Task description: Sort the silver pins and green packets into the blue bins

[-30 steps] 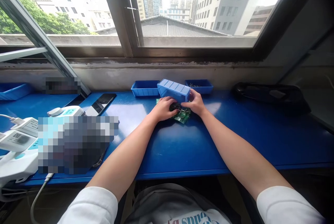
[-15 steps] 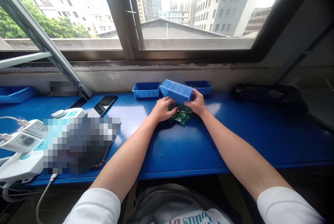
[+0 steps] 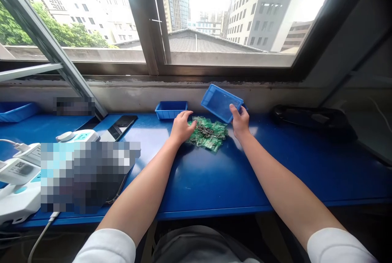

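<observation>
Blue plastic bin (image 3: 217,100): raised just right of centre, tilted, its upper left corner highest, with a broad rimmed face turned toward the camera.
Right hand (image 3: 240,122): fingers clamped on the lower right end of that bin, the thumb laid over its near face.
Left hand (image 3: 182,127): fingers apart, near the centre of the frame, at the left edge of the pile; whether the thumb touches it I cannot tell.
Pile of green packets and thin metal pieces (image 3: 210,133): spread at the centre, below the raised bin, the metal heaped mostly in the middle.
Worktop (image 3: 211,189): glossy blue, running across the frame beneath the pile.
Second blue bin (image 3: 171,112): upright against the wall, above and left of the pile.
Smartphone (image 3: 124,127): flat, left of centre, its dark screen reflecting the light.
White power strip (image 3: 21,201): lower left, plugs inserted, partly covered by pixelation.
Black case (image 3: 315,124): lying at the right, near the wall.
</observation>
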